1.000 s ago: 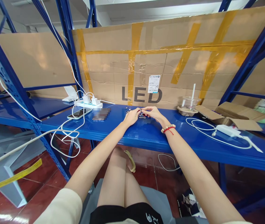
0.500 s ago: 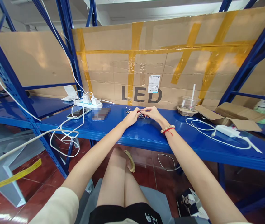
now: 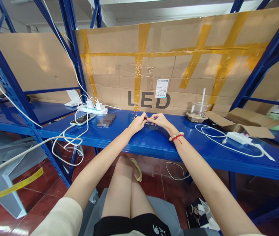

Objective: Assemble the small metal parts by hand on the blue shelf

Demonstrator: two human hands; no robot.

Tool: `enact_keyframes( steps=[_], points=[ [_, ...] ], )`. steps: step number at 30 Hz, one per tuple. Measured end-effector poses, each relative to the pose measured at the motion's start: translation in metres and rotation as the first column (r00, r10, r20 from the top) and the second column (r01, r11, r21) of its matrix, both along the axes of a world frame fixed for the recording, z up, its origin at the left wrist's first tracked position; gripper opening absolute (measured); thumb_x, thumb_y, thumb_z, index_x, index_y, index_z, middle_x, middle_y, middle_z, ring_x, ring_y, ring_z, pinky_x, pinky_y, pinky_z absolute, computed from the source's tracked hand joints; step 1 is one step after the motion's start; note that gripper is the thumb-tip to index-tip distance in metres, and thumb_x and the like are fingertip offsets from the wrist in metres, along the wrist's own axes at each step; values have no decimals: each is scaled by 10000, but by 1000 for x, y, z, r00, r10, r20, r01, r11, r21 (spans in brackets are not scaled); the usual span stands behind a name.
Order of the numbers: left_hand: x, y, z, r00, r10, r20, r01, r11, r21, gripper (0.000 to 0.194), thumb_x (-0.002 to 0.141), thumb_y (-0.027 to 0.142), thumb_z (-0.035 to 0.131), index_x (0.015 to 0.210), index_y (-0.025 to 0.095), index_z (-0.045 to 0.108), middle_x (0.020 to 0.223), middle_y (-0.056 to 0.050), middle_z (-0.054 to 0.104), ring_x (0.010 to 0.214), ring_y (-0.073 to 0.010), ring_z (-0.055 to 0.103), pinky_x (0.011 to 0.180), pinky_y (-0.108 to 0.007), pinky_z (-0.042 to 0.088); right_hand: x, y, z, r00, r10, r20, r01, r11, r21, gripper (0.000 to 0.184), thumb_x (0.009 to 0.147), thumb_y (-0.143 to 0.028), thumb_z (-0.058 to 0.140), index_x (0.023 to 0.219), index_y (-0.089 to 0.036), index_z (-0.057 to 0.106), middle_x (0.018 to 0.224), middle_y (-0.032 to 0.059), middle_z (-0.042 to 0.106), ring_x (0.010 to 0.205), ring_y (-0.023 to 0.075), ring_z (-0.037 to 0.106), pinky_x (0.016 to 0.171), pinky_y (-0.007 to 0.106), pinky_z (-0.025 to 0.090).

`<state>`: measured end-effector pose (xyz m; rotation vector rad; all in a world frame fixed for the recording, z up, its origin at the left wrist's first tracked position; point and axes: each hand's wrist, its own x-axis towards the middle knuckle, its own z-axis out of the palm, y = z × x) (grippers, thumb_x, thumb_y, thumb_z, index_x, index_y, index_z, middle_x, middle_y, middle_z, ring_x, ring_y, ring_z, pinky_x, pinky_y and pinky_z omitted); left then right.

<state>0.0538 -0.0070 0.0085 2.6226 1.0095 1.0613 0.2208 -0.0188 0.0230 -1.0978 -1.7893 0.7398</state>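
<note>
My feed has the phone (image 3: 83,120) L on the bench (image 3: 154,135), before the pwr strip (image 3: 97,111), w/ small parts (image 3: 134,116) mid-bench. I've the cup (image 3: 199,107) R, then the box (image 3: 257,131), adapter (image 3: 239,137) before it; cardboard panel (image 3: 169,65) behind.

One head-worn camera looks forward and down across the nearby blue table (image 3: 154,139).

Landmark: power strip (image 3: 102,111). White cables (image 3: 88,123) loop in front of it. Phone (image 3: 81,120) just in front; blurred-out item (image 3: 106,120) in front, slightly right. Taped cardboard panel (image 3: 119,78), printed LED, behind and right. Cup (image 3: 199,108) with straw (image 3: 203,95) well right. Open box (image 3: 249,119) farther right; white charger (image 3: 239,137) also far right, nearer the front edge. Yellow strap (image 3: 16,186) lower left.
</note>
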Motion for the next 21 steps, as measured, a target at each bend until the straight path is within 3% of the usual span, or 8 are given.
enact_keyframes(
  steps=[7,14,21],
  points=[
    [2,3,-1,1000,-2,7,1,999,45,203,854,219,401,1027,209,506,941,-39,655,879,-177,610,787,-282,452,-3,1,1,999,-35,11,36,997,-65,491,518,-604,697,568,-126,595,458,-12,496,434,61,411,416,199,334],
    [6,2,0,991,124,45,-123,992,-10,222,863,262,401,1041,216,524,945,-54,665,880,-196,618,785,-300,462,-2,3,2,998,-54,-10,53,997,-57,492,591,-616,647,592,-126,601,477,-3,502,459,66,431,421,187,331],
    [9,0,2,982,174,72,-169,983,-68,229,868,272,400,1055,209,515,956,-61,666,874,-190,621,809,-308,457,7,13,-2,996,-58,-65,60,998,31,503,594,-537,685,888,-129,678,649,28,604,503,74,465,428,192,345]
  ],
)
